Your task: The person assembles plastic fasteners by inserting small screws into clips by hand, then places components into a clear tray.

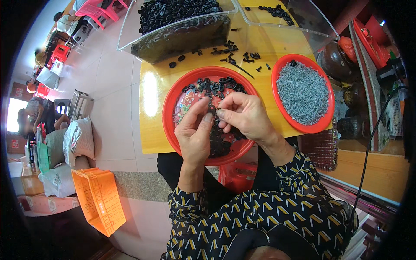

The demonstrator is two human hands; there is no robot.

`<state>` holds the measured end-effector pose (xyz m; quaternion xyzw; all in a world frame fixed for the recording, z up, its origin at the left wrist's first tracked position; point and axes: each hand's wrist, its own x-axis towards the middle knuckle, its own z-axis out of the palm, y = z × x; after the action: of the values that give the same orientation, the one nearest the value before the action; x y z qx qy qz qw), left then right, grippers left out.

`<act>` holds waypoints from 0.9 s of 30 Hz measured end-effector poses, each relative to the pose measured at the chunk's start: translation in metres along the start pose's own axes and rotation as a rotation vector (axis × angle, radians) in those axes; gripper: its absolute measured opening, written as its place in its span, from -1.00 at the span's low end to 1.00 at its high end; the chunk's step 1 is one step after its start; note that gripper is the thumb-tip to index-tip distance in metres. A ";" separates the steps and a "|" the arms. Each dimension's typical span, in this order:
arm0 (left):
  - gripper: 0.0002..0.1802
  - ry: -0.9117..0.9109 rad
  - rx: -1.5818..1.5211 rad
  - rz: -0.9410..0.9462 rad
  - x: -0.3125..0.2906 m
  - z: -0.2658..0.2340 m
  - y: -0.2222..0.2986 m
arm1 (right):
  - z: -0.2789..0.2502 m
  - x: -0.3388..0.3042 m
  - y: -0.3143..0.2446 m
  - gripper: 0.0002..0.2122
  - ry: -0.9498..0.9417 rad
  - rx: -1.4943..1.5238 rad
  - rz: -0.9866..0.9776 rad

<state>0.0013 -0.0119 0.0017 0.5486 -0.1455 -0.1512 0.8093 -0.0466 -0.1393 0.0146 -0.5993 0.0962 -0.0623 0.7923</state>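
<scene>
Holding left hand [193, 130] and right hand [246, 113] close together just above the red tray [166, 117], probably to catch anything dropped. Pinching with right thumb and index, apparently on a small black piece [212, 108], right beside the left fingertips, perhaps to steady it from both sides. With left thumb and index slightly bent toward that piece, but cannot tell clamped from merely close. Below, inside the tray, with black parts [220, 148] heaped along the near and far sides, likely for a short reach. To the right, with grey screws [301, 93] in a red dish [331, 97] on the yellow table [149, 136], dished perhaps against rolling off and set near the right hand for easy picking. Beyond the tray, with a clear bin [182, 43] of black bits, set back probably as bulk stock. Between bin and tray, with strays [232, 48] lying loose on the tabletop
</scene>
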 end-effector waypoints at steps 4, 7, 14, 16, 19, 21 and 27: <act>-0.72 0.000 -0.135 -0.062 0.007 0.007 0.002 | 0.001 0.002 -0.008 -0.97 0.072 0.018 0.033; -0.71 -0.039 -0.328 -0.184 0.010 0.007 0.009 | 0.004 0.003 -0.011 -0.98 0.103 -0.054 0.026; -0.74 0.018 -0.566 -0.237 0.004 -0.014 0.010 | -0.008 -0.007 -0.007 -0.97 0.109 0.075 0.055; -0.78 0.022 -0.615 -0.361 -0.006 -0.008 0.016 | -0.008 -0.012 -0.006 -0.96 0.110 0.179 0.083; -0.80 -0.069 -0.629 -0.472 -0.017 0.001 0.016 | -0.008 -0.020 -0.002 -0.94 0.098 0.291 0.092; -0.82 -0.080 -0.689 -0.523 -0.019 0.002 0.014 | -0.008 -0.026 0.000 -0.93 0.090 0.336 0.080; -0.81 -0.217 -0.827 -0.590 -0.015 -0.002 0.005 | -0.007 -0.034 -0.008 -0.91 0.113 0.315 0.063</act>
<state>-0.0116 -0.0024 0.0047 0.1818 0.0041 -0.4740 0.8616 -0.0816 -0.1408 0.0230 -0.4602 0.1486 -0.0852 0.8712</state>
